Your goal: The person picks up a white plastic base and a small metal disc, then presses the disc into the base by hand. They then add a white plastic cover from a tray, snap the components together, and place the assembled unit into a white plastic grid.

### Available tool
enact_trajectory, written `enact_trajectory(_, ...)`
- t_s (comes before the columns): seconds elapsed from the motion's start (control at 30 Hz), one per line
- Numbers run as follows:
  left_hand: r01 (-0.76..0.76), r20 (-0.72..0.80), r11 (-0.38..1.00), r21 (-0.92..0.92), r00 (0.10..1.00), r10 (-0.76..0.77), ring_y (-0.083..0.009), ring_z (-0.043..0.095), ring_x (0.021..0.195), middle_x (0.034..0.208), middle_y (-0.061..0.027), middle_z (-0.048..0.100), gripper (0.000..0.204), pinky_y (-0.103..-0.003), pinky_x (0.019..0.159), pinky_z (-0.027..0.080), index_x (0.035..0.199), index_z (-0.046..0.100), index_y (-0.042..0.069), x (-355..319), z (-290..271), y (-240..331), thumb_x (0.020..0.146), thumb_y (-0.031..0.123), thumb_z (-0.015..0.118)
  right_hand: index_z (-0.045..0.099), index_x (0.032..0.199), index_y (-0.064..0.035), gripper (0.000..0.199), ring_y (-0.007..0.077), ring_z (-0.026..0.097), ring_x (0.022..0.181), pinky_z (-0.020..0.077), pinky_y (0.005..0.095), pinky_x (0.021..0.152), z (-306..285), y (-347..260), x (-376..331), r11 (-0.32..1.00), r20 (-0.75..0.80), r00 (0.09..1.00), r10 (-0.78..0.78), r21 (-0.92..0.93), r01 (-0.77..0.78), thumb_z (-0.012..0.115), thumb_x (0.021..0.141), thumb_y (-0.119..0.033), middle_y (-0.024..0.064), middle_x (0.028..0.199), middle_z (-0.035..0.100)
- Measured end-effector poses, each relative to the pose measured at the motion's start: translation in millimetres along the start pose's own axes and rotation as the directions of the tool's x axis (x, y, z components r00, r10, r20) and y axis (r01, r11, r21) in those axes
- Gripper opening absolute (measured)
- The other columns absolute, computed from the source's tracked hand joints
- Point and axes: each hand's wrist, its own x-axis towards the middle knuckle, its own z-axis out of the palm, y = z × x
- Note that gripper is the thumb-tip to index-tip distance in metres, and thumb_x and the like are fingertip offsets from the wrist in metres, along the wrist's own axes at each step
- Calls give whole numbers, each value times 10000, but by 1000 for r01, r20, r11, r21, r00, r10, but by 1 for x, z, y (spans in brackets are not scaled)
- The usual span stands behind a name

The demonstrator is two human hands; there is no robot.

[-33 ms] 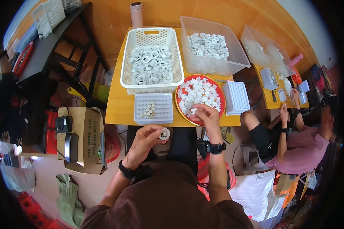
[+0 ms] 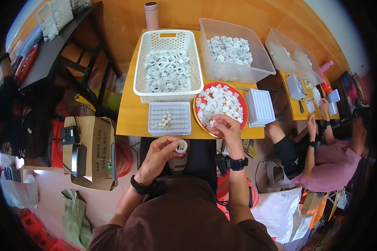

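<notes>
Between its thumb and fingers, my left hand holds a round white plastic housing with small metal parts inside, just off the table's front edge. My right hand pinches a small white plastic piece above the front of a red plate. Heaped on that plate are many small white plastic pieces. Nearest my left hand stands a pale ribbed plastic tray with several button cells lying in it.
Behind the tray is a white perforated basket of white ring-shaped parts. A clear bin holds round white parts. Stacked ribbed trays stand right of the plate, and a pink flask at the back. Another person works at the right table.
</notes>
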Motion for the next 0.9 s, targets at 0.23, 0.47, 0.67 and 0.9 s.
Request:
enact_trajectory(0.23, -21, -32, 1000, -10, 999, 21, -117, 605, 802, 922, -58, 615, 161, -241, 726, 518, 998, 578, 16, 2, -1, 7, 906, 135, 521, 587, 934, -12, 111, 52, 571, 692, 399, 177, 557, 43, -16, -27, 998, 227, 972, -58, 12, 57, 602, 838, -65, 21, 810, 625)
enact_trajectory(0.47, -54, -18, 998, -36, 998, 53, -97, 595, 802, 946, -51, 615, 163, -232, 730, 511, 1005, 577, 22, -2, -7, 10, 911, 140, 515, 597, 879, -9, 79, 43, 489, 622, 390, 180, 535, 82, -11, -45, 935, 201, 941, -271, -178, 307, 614, 803, -13, 21, 797, 548)
enact_trajectory(0.67, -57, -4, 997, -52, 998, 57, -86, 584, 817, 972, -44, 608, 163, -235, 739, 507, 1010, 576, 28, 0, -9, 9, 911, 142, 514, 610, 850, -19, 80, 56, 453, 545, 341, 196, 476, 88, -9, -46, 847, 209, 910, -357, -338, 410, 632, 775, 0, 22, 753, 558)
enact_trajectory(0.9, -62, -10, 996, -61, 998, 61, -86, 585, 821, 976, -40, 607, 167, -237, 737, 510, 1020, 577, 30, 1, -12, 7, 914, 139, 509, 611, 849, -11, 79, 57, 465, 535, 357, 193, 486, 88, -11, -46, 846, 218, 905, -365, -328, 420, 631, 775, 3, 29, 748, 562)
